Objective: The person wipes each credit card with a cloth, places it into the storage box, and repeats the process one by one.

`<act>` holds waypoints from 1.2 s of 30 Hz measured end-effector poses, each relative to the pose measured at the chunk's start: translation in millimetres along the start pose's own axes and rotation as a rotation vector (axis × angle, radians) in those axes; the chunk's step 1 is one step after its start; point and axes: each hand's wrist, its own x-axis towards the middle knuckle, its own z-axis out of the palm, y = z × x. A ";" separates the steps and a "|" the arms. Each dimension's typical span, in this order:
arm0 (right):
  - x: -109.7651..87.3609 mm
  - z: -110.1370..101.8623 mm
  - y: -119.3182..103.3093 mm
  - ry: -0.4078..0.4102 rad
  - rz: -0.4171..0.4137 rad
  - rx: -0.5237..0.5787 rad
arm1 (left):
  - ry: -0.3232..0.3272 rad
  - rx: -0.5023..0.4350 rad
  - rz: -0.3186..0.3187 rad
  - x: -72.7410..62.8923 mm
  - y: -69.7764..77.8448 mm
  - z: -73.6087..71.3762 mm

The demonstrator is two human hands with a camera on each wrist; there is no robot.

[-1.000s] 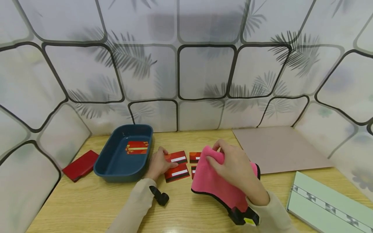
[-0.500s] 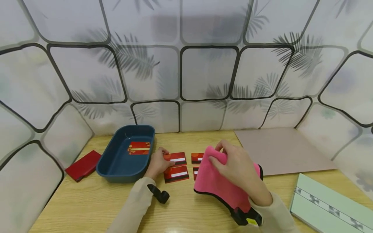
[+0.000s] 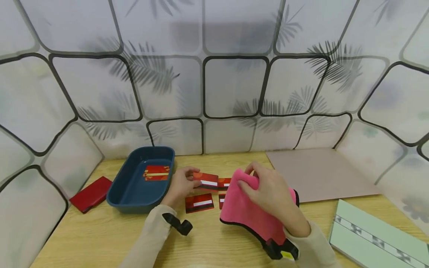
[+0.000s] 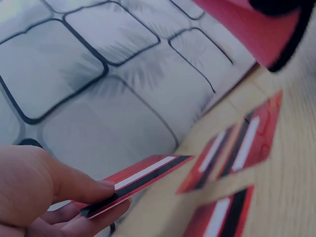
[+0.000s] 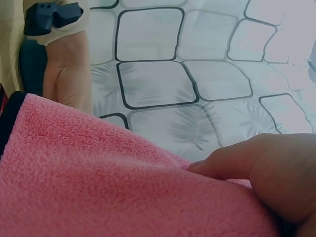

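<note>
My left hand (image 3: pixel 181 186) pinches a red card (image 3: pixel 206 180) between thumb and fingers, raised above the table. In the left wrist view the thumb lies on top of this card (image 4: pixel 143 175), across its black stripe, with fingers beneath. Another red card (image 3: pixel 199 203) lies on the table just in front. Two more red cards (image 3: pixel 223 183) lie to the right, partly hidden behind a pink cloth (image 3: pixel 249 212) with black edging. My right hand (image 3: pixel 268 188) grips the cloth's bunched top, and the cloth hangs down from it. The right wrist view shows the thumb pressed on the fuzzy pink cloth (image 5: pixel 98 168).
A blue tray (image 3: pixel 117 199) stands left of my left hand, with a red and gold card (image 3: pixel 156 173) in it. Beyond it lies a red wallet-like case (image 3: pixel 91 193). A greyish-pink sheet (image 3: pixel 321 173) and a light green box (image 3: pixel 378 236) are at the right.
My left hand has lifted the upper left card off the table and shifted it slightly right, with its fingers now pinching it. The right hand keeps holding the cloth in place.
</note>
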 end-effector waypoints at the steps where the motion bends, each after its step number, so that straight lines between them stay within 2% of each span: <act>1: 0.3 -0.4 -0.2 -0.007 0.009 0.000 | -0.022 -0.015 -0.005 -0.6 3.2 -0.7; 3: 1.1 -1.8 -0.5 -0.017 0.024 -0.005 | -0.067 -0.045 0.009 -1.5 10.3 -2.2; 9: 1.1 -7.3 0.7 0.009 0.015 -0.030 | -0.205 -0.138 0.116 -2.9 27.8 -3.0; 15: -2.6 -4.9 -0.2 0.030 -0.052 -0.015 | -0.282 -0.311 0.121 -13.2 33.8 -3.0; 19: -4.4 -2.5 -1.9 0.028 -0.071 -0.011 | -0.294 -0.371 0.142 -22.3 41.1 2.6; 24: -6.3 0.6 -4.3 0.028 -0.060 -0.014 | -0.282 -0.352 0.162 -33.2 49.5 10.3; 29: -4.2 8.3 -6.1 0.016 -0.095 0.008 | -0.250 -0.352 0.176 -46.2 55.5 14.9; 32: -2.6 12.0 -5.6 0.005 -0.151 0.030 | -0.268 -0.367 0.229 -53.4 61.1 18.2; 36: -1.2 12.3 -2.2 0.038 -0.213 0.049 | -0.340 -0.382 0.332 -60.1 70.0 23.1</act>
